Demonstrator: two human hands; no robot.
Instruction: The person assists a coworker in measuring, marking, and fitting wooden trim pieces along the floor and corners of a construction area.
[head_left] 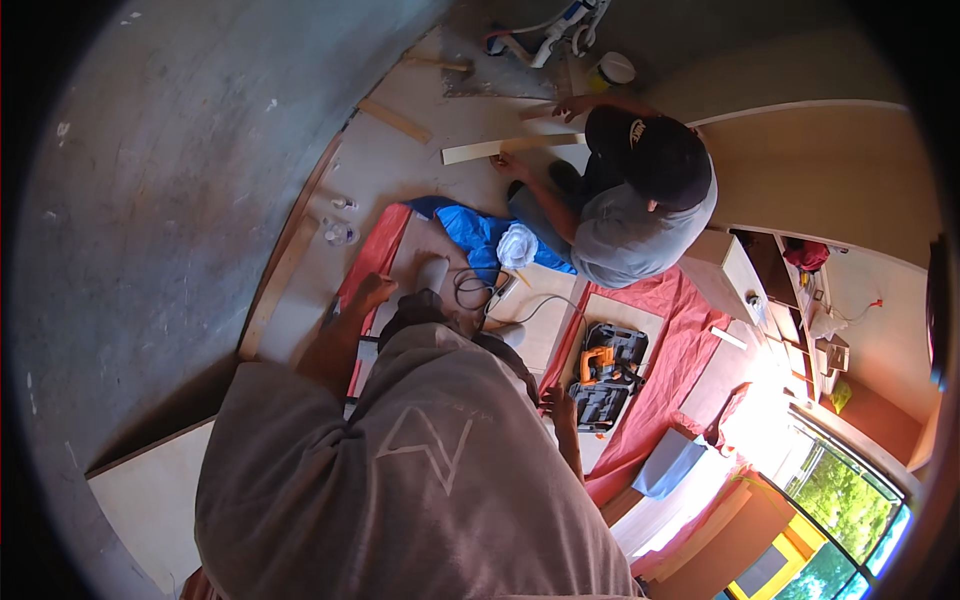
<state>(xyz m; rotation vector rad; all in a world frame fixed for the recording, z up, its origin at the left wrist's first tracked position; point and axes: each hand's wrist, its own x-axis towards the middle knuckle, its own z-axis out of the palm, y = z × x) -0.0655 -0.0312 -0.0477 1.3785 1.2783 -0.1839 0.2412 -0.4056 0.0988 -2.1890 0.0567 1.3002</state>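
My left hand (376, 289) is closed beside my left leg, above the edge of a red cloth (384, 245). Whatever it holds, if anything, cannot be made out; a small dark object (333, 312) shows next to that forearm. On the other side, my right hand (558, 403) hangs low with its fingers apart and nothing seen in them. Close to it lies an open black tool case (622, 346) with an orange power tool (597, 366) in it. A dark cable (545, 297) runs over the pale boards between my feet and the case.
Ahead, a crouching person (650, 200) in a black cap holds a pale wooden strip (478, 152). A blue tarp (470, 232) with a white crumpled bundle (517, 245) lies before me. Wood offcuts (395, 120) and clear bottles (340, 232) are near the left wall. Shelving (785, 300) stands right.
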